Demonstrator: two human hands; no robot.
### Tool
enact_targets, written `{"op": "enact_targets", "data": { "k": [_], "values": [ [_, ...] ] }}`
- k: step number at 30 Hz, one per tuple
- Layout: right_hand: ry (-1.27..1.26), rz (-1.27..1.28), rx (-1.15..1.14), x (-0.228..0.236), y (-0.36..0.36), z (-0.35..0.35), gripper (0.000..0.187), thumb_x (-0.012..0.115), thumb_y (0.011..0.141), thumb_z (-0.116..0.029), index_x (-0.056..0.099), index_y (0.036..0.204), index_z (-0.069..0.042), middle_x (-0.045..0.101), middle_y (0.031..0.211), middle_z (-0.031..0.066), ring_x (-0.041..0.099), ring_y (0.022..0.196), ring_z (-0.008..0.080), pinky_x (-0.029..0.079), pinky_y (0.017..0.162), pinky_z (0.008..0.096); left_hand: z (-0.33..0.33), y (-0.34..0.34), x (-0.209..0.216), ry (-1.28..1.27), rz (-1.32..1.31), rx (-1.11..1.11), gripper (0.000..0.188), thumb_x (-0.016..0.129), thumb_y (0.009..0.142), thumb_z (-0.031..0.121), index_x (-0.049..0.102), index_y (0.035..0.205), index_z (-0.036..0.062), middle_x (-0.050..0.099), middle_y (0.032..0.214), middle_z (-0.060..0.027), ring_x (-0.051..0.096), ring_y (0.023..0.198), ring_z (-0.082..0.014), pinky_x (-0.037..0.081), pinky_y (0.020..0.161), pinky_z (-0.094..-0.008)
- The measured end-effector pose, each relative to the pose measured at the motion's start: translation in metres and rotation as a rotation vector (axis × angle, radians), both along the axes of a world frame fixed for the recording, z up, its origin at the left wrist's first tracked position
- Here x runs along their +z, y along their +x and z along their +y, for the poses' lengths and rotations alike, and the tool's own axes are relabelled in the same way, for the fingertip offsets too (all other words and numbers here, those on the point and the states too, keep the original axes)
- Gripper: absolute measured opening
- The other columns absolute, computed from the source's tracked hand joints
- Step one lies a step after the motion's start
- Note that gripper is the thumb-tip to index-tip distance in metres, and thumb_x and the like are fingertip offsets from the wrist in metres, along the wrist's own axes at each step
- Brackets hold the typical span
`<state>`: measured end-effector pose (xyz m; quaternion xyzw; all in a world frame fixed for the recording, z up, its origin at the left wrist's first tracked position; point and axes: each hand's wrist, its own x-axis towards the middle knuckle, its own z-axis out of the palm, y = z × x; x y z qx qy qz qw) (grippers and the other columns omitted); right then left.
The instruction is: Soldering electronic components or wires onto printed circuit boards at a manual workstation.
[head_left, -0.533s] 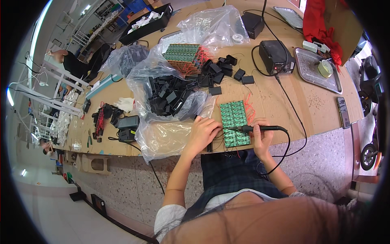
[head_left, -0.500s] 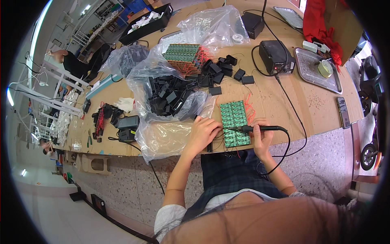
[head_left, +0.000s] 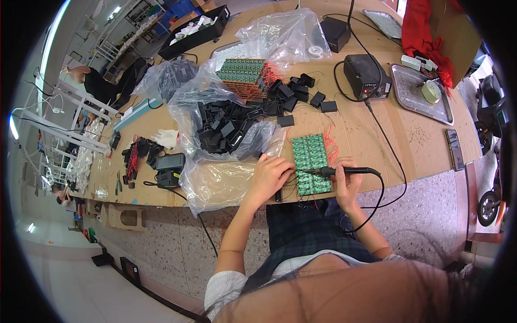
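A green circuit board panel (head_left: 311, 153) made of several repeated small boards lies near the table's front edge, with red wires (head_left: 330, 142) fanning out on its right. My right hand (head_left: 347, 185) grips a soldering iron (head_left: 336, 170) by its black handle, and the tip rests over the panel's lower half. At the panel's left edge my left hand (head_left: 271, 176) is closed in a pinch close to the iron's tip. What its fingertips hold is too small to make out. Thin dark wires show beside them, and a small black part (head_left: 278, 195) lies under the hand.
Black plastic cases (head_left: 226, 126) fill a clear bag left of the panel. Behind them sits a stack of green boards (head_left: 241, 70). A soldering station (head_left: 366, 75), a metal tray (head_left: 420, 105) with a solder roll (head_left: 431, 91), and a phone (head_left: 454, 149) stand right. The iron's cord loops near my right arm.
Almost nothing differs. Both hands and the soldering iron stay at the same spot on the panel.
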<state>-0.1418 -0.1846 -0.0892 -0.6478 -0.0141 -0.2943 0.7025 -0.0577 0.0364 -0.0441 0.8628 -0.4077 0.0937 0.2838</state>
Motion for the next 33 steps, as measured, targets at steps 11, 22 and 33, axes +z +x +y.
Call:
{"op": "enact_targets", "data": {
  "k": [11, 22, 33],
  "values": [
    [0.008, -0.062, -0.156, -0.001, 0.000, -0.016, 0.013, 0.048, 0.105, -0.013, 0.054, 0.098, -0.003, 0.055, 0.094, 0.0061, 0.047, 0.073, 0.0078, 0.039, 0.061, 0.0223, 0.000, -0.001, -0.001, 0.004, 0.005, 0.010, 0.007, 0.072, 0.084, 0.010, 0.069, 0.091, 0.0100, 0.068, 0.083, -0.0022, 0.064, 0.079, -0.0211, 0.039, 0.077, -0.0346],
    [0.058, -0.050, -0.172, -0.006, 0.001, -0.017, 0.012, 0.049, 0.105, -0.015, 0.054, 0.099, -0.005, 0.055, 0.095, 0.0057, 0.046, 0.071, 0.0074, 0.039, 0.058, 0.0215, -0.001, -0.001, 0.000, 0.012, -0.016, 0.005, 0.007, 0.072, 0.084, 0.011, 0.069, 0.091, 0.0104, 0.068, 0.083, -0.0019, 0.064, 0.079, -0.0211, 0.040, 0.077, -0.0349],
    [0.030, -0.074, -0.172, -0.011, 0.002, -0.019, 0.012, 0.049, 0.105, -0.014, 0.054, 0.100, -0.005, 0.056, 0.096, 0.0051, 0.047, 0.072, 0.0071, 0.039, 0.060, 0.0213, -0.003, -0.002, 0.000, 0.022, -0.073, 0.009, 0.009, 0.073, 0.083, 0.011, 0.068, 0.090, 0.0113, 0.067, 0.083, -0.0011, 0.063, 0.079, -0.0207, 0.040, 0.078, -0.0347]
  ]
}}
